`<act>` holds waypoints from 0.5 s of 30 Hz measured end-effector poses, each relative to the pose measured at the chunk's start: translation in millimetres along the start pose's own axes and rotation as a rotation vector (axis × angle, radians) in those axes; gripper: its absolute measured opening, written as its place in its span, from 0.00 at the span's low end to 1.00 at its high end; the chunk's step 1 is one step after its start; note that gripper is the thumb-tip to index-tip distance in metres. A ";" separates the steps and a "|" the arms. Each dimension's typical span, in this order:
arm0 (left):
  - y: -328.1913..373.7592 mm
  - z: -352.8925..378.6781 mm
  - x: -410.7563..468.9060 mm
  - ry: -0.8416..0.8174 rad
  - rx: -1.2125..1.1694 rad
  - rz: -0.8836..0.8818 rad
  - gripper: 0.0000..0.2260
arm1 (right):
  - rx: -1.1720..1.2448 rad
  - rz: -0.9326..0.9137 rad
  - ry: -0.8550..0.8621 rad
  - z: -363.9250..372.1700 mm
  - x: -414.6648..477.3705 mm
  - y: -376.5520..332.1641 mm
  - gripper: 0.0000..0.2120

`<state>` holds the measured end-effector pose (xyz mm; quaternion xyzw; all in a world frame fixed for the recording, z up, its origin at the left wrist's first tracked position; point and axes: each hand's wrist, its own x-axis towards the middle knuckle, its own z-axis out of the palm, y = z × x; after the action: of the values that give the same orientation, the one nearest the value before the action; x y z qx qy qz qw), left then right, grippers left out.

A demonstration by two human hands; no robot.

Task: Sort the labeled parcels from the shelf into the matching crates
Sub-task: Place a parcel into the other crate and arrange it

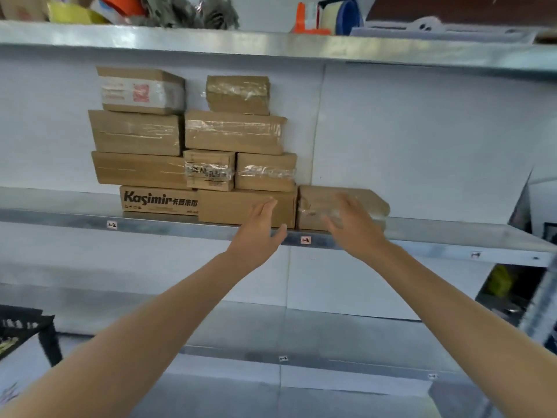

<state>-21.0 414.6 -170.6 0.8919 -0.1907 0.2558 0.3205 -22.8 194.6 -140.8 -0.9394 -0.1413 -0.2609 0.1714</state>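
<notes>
Several brown cardboard parcels are stacked on the middle metal shelf (193,226), against the white back wall. A taped parcel (370,202) lies alone at the stack's right end. My right hand (354,227) is raised in front of it, fingers spread and blurred, holding nothing. My left hand (260,229) is open in front of the plain bottom box (229,208), just off its face. A box printed "Kasimir" (159,200) sits at the bottom left. Small number tags (305,240) are stuck on the shelf edge. No labels on the parcels can be read.
The top shelf (271,43) carries an orange object, tape and rags. A lower shelf (301,360) runs below my arms. A black crate (24,330) shows at the lower left. A shelf post (539,306) and dark clutter stand at the right.
</notes>
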 end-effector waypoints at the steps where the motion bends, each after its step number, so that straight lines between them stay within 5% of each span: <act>1: 7.5 5.8 6.2 -0.009 -0.005 -0.009 0.27 | -0.003 0.012 0.012 -7.4 -1.0 12.5 0.17; 8: 36.7 37.7 34.5 -0.036 -0.030 -0.119 0.21 | 0.065 0.168 0.004 -30.2 0.9 78.4 0.25; 15: 46.2 62.4 53.0 -0.049 -0.030 -0.252 0.27 | 0.336 0.413 -0.024 -19.0 11.1 107.1 0.33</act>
<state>18.8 330.2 -159.6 0.9098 -0.0886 0.1887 0.3588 16.0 92.5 -146.1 -0.9097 0.0100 -0.1821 0.3731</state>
